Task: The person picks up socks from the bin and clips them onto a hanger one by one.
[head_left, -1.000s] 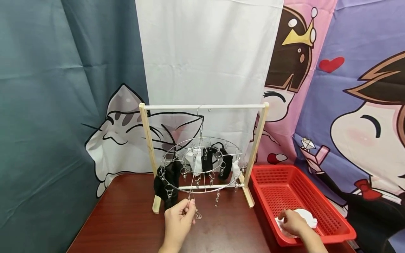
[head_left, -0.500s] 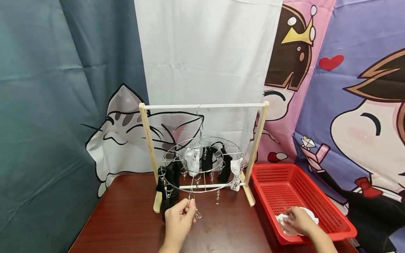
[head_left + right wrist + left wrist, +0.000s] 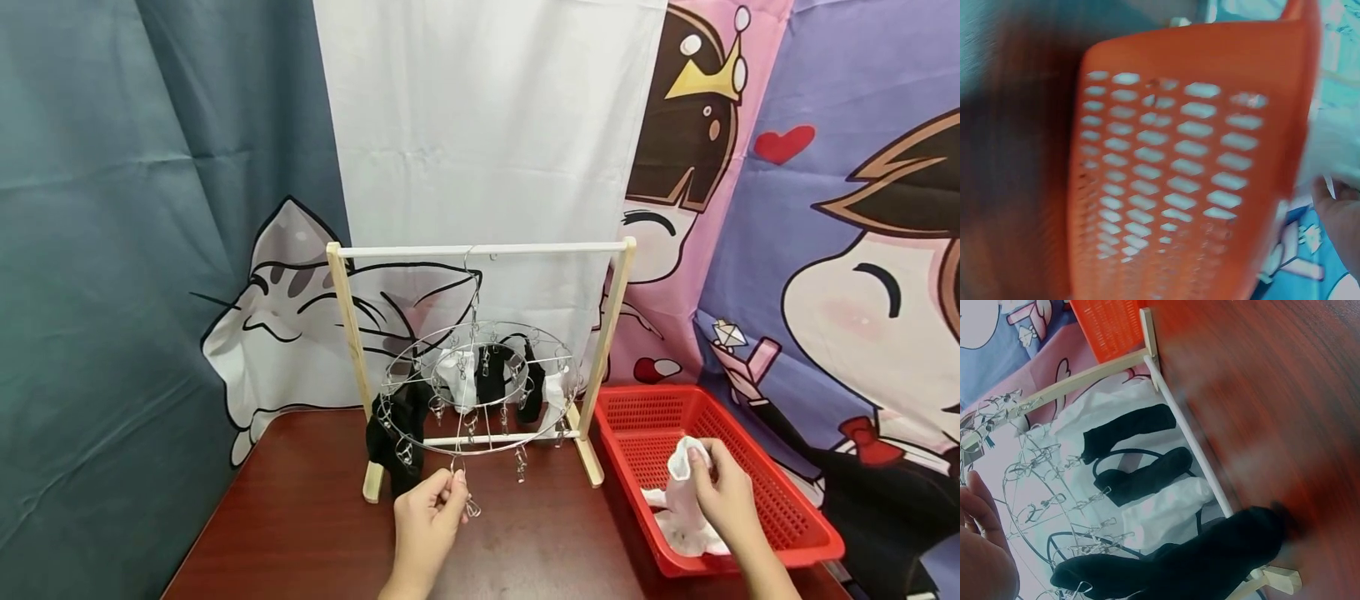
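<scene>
My left hand (image 3: 426,525) pinches a metal clip on the near rim of a round clip hanger (image 3: 487,452). Black and white socks hang from it, among them a black sock (image 3: 397,433) at left and a white sock (image 3: 555,404) at right. In the left wrist view, part of the left hand (image 3: 985,544) shows beside the clips; its fingertips are cut off. My right hand (image 3: 727,496) grips a white sock (image 3: 681,492) by its cuff, raised over the red basket (image 3: 780,492). More white fabric lies below it; whether it is a separate sock is unclear.
A wooden stand with a white top bar (image 3: 555,248) carries the hanger on a hook. The basket stands right of it on the dark red table (image 3: 285,517). Printed curtains (image 3: 487,125) hang behind. In the right wrist view the perforated basket wall (image 3: 1166,156) fills much of the picture.
My right hand has lifted the white sock's cuff up from the basket floor. The left hand stays at the clip. The hanging socks have swayed slightly.
</scene>
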`<state>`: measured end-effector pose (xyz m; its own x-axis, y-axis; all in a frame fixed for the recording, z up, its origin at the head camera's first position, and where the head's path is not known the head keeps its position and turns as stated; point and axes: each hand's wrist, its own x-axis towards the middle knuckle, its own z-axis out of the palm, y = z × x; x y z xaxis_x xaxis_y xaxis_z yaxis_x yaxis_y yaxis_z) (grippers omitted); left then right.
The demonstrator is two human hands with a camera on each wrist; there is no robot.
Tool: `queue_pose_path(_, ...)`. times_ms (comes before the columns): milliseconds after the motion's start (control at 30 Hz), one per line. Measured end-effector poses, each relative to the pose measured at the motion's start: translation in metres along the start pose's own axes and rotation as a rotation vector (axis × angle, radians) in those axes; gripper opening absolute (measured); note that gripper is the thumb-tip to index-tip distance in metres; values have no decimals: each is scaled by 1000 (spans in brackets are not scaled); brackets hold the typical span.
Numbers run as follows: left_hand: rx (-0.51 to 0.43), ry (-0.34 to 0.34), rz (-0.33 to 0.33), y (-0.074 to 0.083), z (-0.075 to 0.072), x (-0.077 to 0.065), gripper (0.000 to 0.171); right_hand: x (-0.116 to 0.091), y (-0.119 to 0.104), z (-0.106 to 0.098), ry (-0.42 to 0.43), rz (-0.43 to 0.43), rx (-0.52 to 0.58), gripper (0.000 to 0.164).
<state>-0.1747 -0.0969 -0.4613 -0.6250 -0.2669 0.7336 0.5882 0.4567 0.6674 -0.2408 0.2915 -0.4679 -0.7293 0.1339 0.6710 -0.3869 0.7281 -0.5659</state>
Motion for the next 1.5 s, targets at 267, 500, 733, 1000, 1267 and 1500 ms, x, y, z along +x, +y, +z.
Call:
queue_pose_path(267, -6, 8, -18, 3, 2, 2, 43, 6, -51, 15, -123, -8, 213, 13)
queue_pose_path(500, -97, -7, -99, 6, 10, 0, 43, -28, -113, 58, -449, -214, 487, 10)
queue_pose_path(733, -164, 9, -196, 14, 20, 0, 41, -52, -166, 87, -646, -165, 758, 9)
queue_pose_path(1000, -134, 58, -240, 17, 20, 1, 44, -60, -186, 97, -688, 56, 968, 23)
queue_pose_path(1267, -85, 87, -178, 12, 21, -2, 47, -61, -187, 93, -687, 223, 1054, 25)
queue_pose_path(1500, -98, 62, -139, 13, 21, -2, 44, -57, -194, 92, -597, 347, 967, 29)
